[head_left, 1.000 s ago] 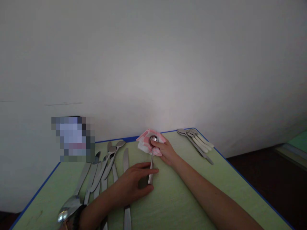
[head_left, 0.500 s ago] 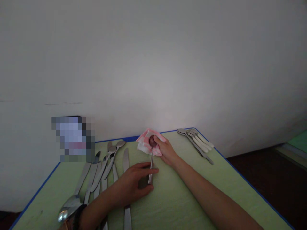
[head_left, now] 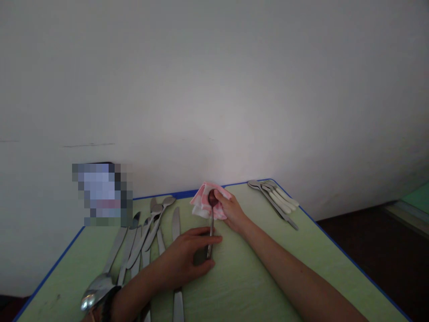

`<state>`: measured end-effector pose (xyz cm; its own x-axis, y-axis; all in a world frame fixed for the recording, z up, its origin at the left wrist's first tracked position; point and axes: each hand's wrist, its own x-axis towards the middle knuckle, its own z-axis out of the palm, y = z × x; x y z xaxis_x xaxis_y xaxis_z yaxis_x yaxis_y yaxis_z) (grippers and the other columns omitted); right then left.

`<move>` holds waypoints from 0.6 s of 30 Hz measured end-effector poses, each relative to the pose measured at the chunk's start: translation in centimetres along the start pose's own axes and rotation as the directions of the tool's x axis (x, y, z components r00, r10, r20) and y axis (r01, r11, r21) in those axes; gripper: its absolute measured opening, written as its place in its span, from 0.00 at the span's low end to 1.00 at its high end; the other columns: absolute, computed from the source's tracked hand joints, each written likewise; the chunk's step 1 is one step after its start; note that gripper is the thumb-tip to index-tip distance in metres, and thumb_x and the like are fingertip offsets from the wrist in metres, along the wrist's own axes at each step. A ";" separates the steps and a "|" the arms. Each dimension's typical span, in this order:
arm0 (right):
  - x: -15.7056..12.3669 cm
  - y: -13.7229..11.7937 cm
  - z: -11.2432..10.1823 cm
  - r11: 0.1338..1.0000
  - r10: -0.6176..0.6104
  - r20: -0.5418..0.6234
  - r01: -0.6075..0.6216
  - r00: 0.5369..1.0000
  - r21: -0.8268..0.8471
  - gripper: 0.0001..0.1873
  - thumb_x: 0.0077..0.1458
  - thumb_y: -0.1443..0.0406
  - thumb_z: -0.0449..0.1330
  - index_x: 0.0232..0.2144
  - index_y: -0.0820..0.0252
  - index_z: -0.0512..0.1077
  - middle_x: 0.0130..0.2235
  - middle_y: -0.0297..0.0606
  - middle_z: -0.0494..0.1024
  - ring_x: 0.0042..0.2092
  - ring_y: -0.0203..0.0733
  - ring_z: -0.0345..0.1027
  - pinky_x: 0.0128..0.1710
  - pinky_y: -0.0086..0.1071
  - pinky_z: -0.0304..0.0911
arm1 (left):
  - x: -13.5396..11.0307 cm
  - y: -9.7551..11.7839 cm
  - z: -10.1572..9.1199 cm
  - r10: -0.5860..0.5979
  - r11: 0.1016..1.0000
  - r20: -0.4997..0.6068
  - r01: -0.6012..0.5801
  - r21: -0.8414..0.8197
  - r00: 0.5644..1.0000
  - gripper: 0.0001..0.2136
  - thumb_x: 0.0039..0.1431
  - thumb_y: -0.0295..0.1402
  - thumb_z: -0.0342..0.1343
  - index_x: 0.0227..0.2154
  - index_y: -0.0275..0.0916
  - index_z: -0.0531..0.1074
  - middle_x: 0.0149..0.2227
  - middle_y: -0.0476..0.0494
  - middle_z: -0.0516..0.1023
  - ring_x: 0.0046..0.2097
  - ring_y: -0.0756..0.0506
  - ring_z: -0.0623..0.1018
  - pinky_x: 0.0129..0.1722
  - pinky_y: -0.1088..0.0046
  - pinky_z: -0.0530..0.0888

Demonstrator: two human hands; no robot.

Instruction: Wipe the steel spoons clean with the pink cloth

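A metal spoon (head_left: 212, 210) points bowl-up in front of me. My right hand (head_left: 233, 210) is closed round a pink-and-white cloth (head_left: 200, 200), which lies behind the spoon's bowl, and its thumb presses near the bowl's edge. Lower down, the handle passes between the fingers of my left hand (head_left: 187, 255); one finger crosses in front of it, and the thumb is held apart below. Left of that hand lies a table knife (head_left: 176, 221), partly hidden under my wrist.
Several knives and spoons (head_left: 147, 232) lie in a loose group at the left, with a large serving spoon (head_left: 98, 288) nearest me. At the far right are white-handled forks (head_left: 279, 199) and a dark spoon (head_left: 254, 184). A blurred upright screen (head_left: 102, 192) leans by the wall.
The cloth and the spoon's bowl have shifted slightly, and the bowl is tilted a little differently. Both hands keep nearly the same place, and the other cutlery has not moved.
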<state>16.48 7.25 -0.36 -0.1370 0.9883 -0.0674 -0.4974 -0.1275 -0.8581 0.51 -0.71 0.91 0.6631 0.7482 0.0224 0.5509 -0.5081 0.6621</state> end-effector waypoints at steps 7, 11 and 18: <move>0.3 0.4 -0.4 0.996 -0.067 0.051 0.070 0.996 -0.053 0.17 0.41 0.57 0.64 0.36 0.56 0.74 0.32 0.33 0.76 0.34 0.36 0.66 0.36 0.29 0.61 | 0.1 0.0 0.0 -0.003 1.000 0.003 0.003 0.017 1.000 0.23 0.52 0.30 0.57 0.53 0.46 0.66 0.54 0.45 0.70 0.59 0.42 0.63 0.57 0.62 0.61; 0.6 0.7 -0.7 0.984 -0.116 0.017 0.117 0.993 -0.134 0.18 0.41 0.57 0.64 0.37 0.56 0.74 0.33 0.33 0.76 0.35 0.37 0.66 0.36 0.30 0.60 | 0.1 0.0 0.0 0.001 1.000 -0.001 -0.001 0.019 1.000 0.23 0.52 0.30 0.56 0.53 0.46 0.66 0.55 0.45 0.69 0.60 0.42 0.62 0.57 0.63 0.62; 0.5 0.6 -0.4 0.988 -0.098 0.001 0.098 0.995 -0.115 0.17 0.41 0.58 0.63 0.37 0.56 0.74 0.32 0.33 0.75 0.34 0.37 0.65 0.36 0.30 0.60 | 0.1 0.1 0.0 0.001 1.000 0.005 -0.001 0.028 1.000 0.24 0.52 0.30 0.56 0.53 0.46 0.66 0.55 0.44 0.69 0.60 0.42 0.62 0.57 0.63 0.62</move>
<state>16.47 7.73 -1.13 -0.0885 0.9959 0.0180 -0.4062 -0.0196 -0.9136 0.65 -0.69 1.02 0.6663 0.7455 0.0194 0.5642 -0.5210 0.6405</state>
